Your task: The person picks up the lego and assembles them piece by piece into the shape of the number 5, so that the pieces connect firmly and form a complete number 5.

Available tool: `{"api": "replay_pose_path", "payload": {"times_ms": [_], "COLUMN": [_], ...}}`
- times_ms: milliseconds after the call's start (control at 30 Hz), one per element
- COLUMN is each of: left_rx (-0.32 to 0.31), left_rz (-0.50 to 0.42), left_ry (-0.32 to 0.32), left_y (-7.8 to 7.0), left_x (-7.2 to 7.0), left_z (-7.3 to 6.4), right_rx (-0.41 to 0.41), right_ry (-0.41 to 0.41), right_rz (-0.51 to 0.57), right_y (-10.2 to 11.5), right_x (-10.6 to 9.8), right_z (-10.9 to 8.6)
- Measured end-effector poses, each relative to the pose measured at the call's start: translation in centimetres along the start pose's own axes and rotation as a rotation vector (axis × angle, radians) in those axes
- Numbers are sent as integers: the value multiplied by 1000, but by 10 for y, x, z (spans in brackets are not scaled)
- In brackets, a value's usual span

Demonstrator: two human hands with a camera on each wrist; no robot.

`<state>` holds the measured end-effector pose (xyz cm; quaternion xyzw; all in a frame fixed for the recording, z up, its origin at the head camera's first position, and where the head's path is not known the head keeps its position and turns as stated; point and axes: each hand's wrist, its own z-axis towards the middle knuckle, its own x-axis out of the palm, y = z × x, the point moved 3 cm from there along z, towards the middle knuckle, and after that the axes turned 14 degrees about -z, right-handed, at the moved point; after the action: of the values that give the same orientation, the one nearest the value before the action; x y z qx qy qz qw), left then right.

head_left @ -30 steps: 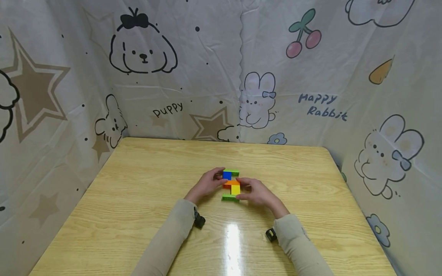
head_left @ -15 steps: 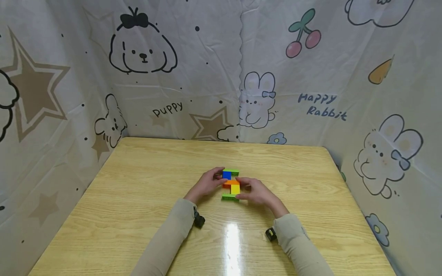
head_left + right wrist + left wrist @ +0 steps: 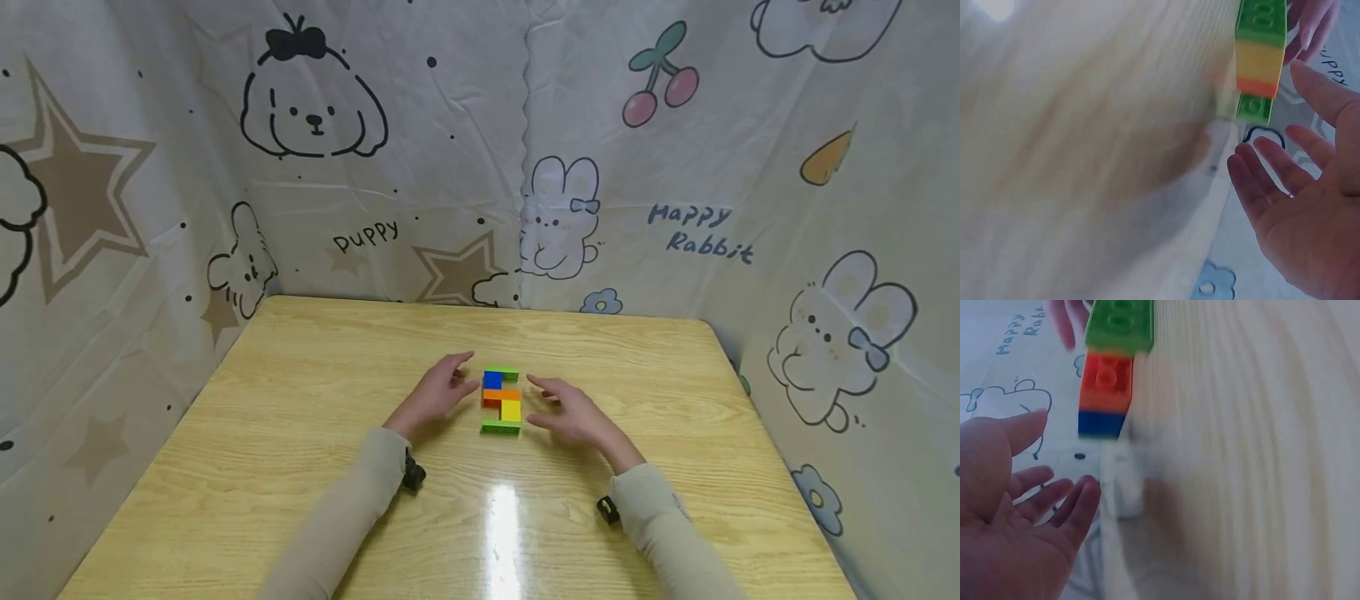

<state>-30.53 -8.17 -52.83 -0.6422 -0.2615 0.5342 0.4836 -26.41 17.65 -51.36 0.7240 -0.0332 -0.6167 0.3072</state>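
Observation:
Several toy building blocks stand joined in an S-like figure on the table. A green block (image 3: pixel 500 427) forms the near end, with a yellow block (image 3: pixel 511 410) behind it on the right. An orange block (image 3: pixel 500 395) crosses the middle, a blue block (image 3: pixel 492 380) sits beyond it on the left, and another green block (image 3: pixel 511 375) closes the far end. To the left, my left hand (image 3: pixel 433 390) is apart from the blocks with its fingers extended. My right hand (image 3: pixel 576 412) is off to the right, also apart, fingers spread and holding nothing.
The blocks stand on a wood-grain table (image 3: pixel 300 400). A pale printed cloth (image 3: pixel 450 150) hangs behind it and along both sides. Light reflects off the table's near part. A small black device (image 3: pixel 413 473) is at the left wrist, another black device (image 3: pixel 608 509) at the right.
Both hands have let go of the block figure and drawn apart, the left hand leftward and the right hand rightward. The figure stays in its place.

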Motion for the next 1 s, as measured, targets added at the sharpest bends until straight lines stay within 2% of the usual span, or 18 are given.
{"api": "replay_pose_path", "payload": {"times_ms": [200,333,500,633,700,833,1000], "left_rx": [46,83,139,228,271,314,356], "left_rz": [246,395,578,792,902,1056,1172], "left_ry": [41,52,-17,-115,-164,-240,-293], "left_y": [-2,-5,-25,-50,-62,-79,-81], "left_x": [-43,-84,-138,-171,-184,-201,-209], "left_z": [-23,-40,-53,-61,-64,-70,-74], "right_rx": [-28,-35,-14,-23,-49,-107,-166], "right_ry": [-44,-91,-160,-288,-372,-526,-659], "right_rz": [-181,-309,-465,-608,-680,-794,-881], "right_y": [-24,-40,-51,-50,-48,-43,-40], "right_x": [-29,-57,-101,-136,-151,-171,-181], "right_z": [-22,-35,-48,-55,-57,-58,-59]}}
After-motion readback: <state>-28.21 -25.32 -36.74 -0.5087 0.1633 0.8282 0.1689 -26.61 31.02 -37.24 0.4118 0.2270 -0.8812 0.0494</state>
